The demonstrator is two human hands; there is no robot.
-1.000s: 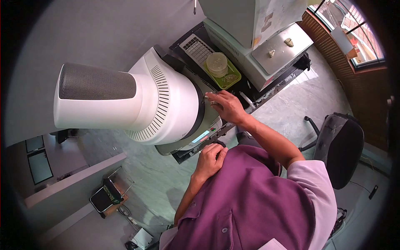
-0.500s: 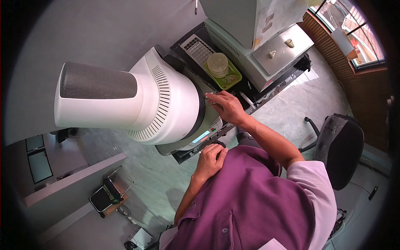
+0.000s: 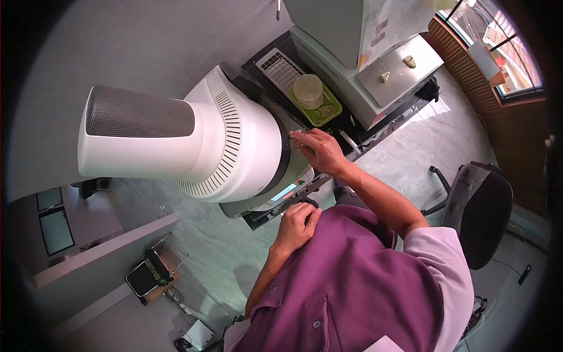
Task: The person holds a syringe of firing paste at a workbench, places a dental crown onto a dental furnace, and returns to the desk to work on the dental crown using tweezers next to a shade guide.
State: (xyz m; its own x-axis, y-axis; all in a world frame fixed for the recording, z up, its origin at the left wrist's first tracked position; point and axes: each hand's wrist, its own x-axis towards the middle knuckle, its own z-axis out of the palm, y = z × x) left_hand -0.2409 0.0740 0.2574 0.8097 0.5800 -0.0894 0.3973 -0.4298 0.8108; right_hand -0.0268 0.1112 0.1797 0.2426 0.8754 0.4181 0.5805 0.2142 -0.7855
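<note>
A large white machine (image 3: 246, 141) with a dark mesh cap and slotted vents stands on a dark table. Its base carries a small lit display (image 3: 283, 192) and coloured buttons. My right hand (image 3: 321, 151) is at the machine's right side, over the base, with thumb and fingers pinched together. Whatever sits between those fingertips is too small to name. Closer to my body, my left hand (image 3: 298, 226) is curled closed near the table's front edge, below the display. Its fingertips are hidden, so I cannot see whether anything is inside.
Behind my right hand, a green tray (image 3: 333, 115) holds stacked round clear containers (image 3: 308, 89). A keyboard (image 3: 280, 67) lies beyond it. A white tube-like item (image 3: 349, 141) lies nearby. Farther right is a boxy machine (image 3: 393, 70) with small pieces on top. A black chair (image 3: 478, 214) stands at right.
Both hands keep nearly the same pose and place. The view has shifted very slightly; nothing else has visibly moved.
</note>
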